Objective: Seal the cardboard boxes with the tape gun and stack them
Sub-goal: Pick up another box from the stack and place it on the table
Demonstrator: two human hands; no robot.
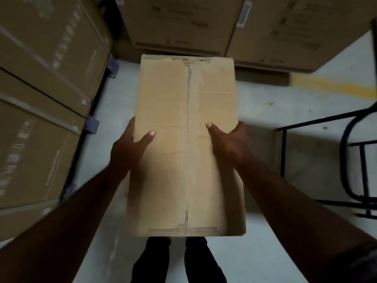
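Item: cardboard box (183,111), centre seam looking taped, hanging above floor (285,123); stacked cartons (40,94) left and far. Left grip (130,146), right grip (229,139) clamping its long sides, thumbs (151,133) on top. Judging: keeping level, lowering squarely onto stack.

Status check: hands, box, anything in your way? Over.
Left grip and right grip hold box by its sides, thumbs on top. Centre seam looks taped. Stacks ahead and left, black frame right.

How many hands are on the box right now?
2. The left hand grips the box at its left edge and the right hand at its right edge. Both thumbs lie on top, and the fingers underneath are hidden.
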